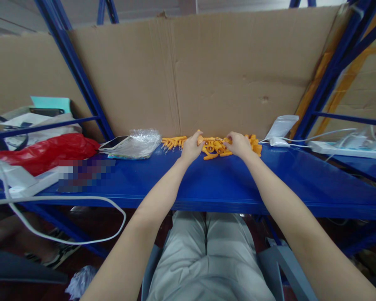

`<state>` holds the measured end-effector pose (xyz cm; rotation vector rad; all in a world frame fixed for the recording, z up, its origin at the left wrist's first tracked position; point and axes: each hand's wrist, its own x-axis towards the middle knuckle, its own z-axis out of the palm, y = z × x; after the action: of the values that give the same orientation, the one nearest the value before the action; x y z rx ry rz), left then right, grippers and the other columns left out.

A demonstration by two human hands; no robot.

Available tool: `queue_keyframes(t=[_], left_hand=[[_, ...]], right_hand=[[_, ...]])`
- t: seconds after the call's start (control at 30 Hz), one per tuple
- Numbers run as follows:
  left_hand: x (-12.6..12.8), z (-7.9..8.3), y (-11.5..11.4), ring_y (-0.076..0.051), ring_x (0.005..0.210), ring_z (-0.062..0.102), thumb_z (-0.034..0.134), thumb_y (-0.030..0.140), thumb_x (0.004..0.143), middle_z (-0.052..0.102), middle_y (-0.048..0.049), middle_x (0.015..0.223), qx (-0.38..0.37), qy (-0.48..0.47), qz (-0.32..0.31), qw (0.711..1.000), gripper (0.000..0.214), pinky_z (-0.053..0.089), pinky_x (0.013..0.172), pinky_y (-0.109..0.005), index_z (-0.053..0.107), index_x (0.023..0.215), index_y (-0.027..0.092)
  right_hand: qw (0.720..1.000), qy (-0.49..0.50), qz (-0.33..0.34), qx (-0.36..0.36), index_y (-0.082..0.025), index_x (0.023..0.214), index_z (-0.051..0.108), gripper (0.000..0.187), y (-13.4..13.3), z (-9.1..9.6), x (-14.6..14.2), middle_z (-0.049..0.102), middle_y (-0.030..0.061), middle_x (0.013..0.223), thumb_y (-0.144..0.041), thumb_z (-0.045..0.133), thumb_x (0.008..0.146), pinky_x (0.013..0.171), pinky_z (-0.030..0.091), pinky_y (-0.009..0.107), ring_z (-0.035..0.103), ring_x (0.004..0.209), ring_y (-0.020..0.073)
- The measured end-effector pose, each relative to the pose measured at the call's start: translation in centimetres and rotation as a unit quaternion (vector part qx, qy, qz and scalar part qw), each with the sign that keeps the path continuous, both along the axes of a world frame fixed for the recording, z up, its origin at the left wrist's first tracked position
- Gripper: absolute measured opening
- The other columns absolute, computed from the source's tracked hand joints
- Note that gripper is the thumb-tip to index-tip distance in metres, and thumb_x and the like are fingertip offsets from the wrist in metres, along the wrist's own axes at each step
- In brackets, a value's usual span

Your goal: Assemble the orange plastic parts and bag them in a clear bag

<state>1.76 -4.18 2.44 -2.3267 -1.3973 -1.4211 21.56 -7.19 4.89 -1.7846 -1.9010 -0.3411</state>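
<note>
My left hand (191,147) is closed on an orange plastic piece (199,138), which shows between thumb and fingers. Between and under the hands lies a pile of orange plastic parts (217,147), some tube-shaped with open ends. My right hand (240,144) reaches into this pile with thumb and fingers bent together around an orange part (228,141), mostly hidden by the fingertips. To the left of my left hand lie several orange corkscrews (174,142) with silver spirals pointing toward me. More orange parts (256,146) show behind my right wrist.
The blue shelf (221,179) backs onto a cardboard sheet (232,75). Clear plastic bags (144,143) and a phone-like object (115,143) lie left, beside a red bag (56,151). A white cable (81,241) loops over the front edge. A white stand (280,130) is at right.
</note>
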Motion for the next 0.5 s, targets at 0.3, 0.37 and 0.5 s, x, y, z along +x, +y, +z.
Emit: queue_keyframes(t=[0.3, 0.37, 0.5], left_hand=[[-0.2, 0.0, 0.1, -0.02, 0.094, 0.07, 0.063, 0.016, 0.085, 0.073, -0.0072, 0.103, 0.004, 0.001, -0.003, 1.0, 0.035, 0.053, 0.088, -0.031, 0.061, 0.12, 0.017], [-0.2, -0.1, 0.2, -0.02, 0.096, 0.069, 0.063, 0.016, 0.085, 0.073, -0.0067, 0.104, 0.009, 0.003, -0.005, 1.0, 0.034, 0.053, 0.088, -0.031, 0.062, 0.119, 0.017], [-0.2, -0.2, 0.3, -0.021, 0.099, 0.069, 0.063, 0.015, 0.085, 0.073, -0.0076, 0.105, 0.01, 0.004, -0.005, 1.0, 0.035, 0.052, 0.091, -0.032, 0.061, 0.12, 0.016]], right_hand=[[0.994, 0.007, -0.066, -0.091, -0.017, 0.118, 0.066, 0.035, 0.2, 0.5, 1.5, 0.07, 0.0139, 0.119, -0.027, 0.059, 0.085, 0.09, 0.048, 0.038, 0.064, 0.114, 0.0288], [0.991, -0.005, -0.079, -0.104, -0.017, 0.116, 0.068, 0.034, 0.3, 0.6, 2.0, 0.071, 0.0136, 0.118, -0.026, 0.059, 0.084, 0.089, 0.049, 0.037, 0.064, 0.113, 0.0287], [0.985, -0.022, -0.097, -0.141, -0.016, 0.116, 0.07, 0.036, 0.4, 0.6, 2.8, 0.071, 0.015, 0.116, -0.027, 0.062, 0.083, 0.085, 0.051, 0.035, 0.066, 0.108, 0.0279]])
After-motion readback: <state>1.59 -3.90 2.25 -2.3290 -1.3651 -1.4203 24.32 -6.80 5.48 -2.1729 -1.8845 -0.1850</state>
